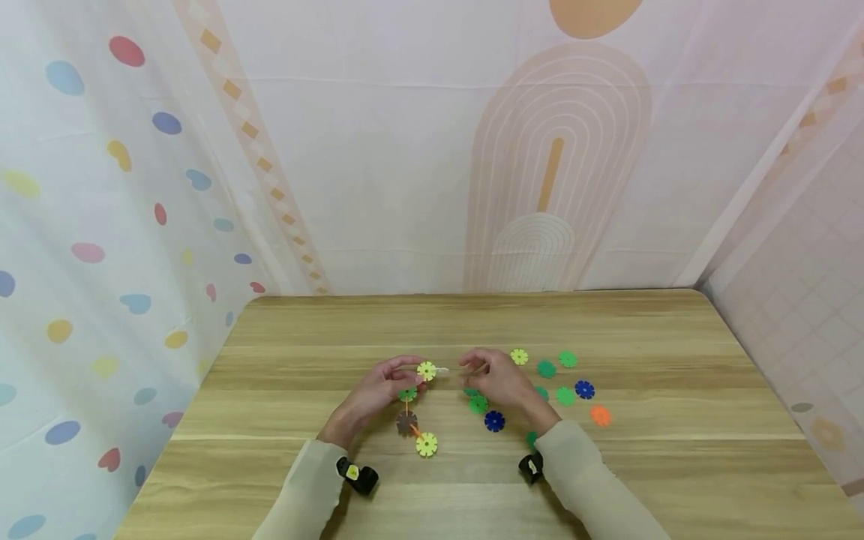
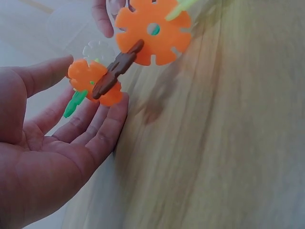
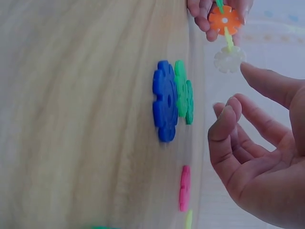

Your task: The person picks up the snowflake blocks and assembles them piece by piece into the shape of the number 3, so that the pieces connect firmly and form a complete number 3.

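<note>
The person is sitting at the wooden worktop (image 1: pixel 607 322) with both forearms resting on it, and a chain of snowflake discs (image 1: pixel 415 409) is lying between the hands, its long axis running roughly from six o'clock up to twelve o'clock, leaning a little toward the left hand at the top. A yellow disc (image 1: pixel 427 445) is lying at the six o'clock end, a brown disc (image 1: pixel 406 422) and a green one (image 1: pixel 408 394) are following above it, and another yellow disc (image 1: pixel 427 370) is topping the twelve o'clock end. The left hand (image 1: pixel 378 391) is holding that upper end, its fingers (image 2: pixel 102 131) lying nearly straight and cupped under the pieces rather than clenched; in the left wrist view the thumb is standing apart from them. A clear disc (image 3: pixel 228 59) is sticking out at three o'clock from the top yellow one, pointing toward the right hand (image 1: pixel 499 379). That hand is hovering just beside it, fingers (image 3: pixel 224 129) loosely curled and released, grasping nothing that I can see. At three o'clock from the right hand, loose discs are lying flat on the worktop: green ones (image 1: pixel 547 368), a dark blue disc (image 1: pixel 495 421), and an orange disc (image 1: pixel 600 415) farthest out.
</note>
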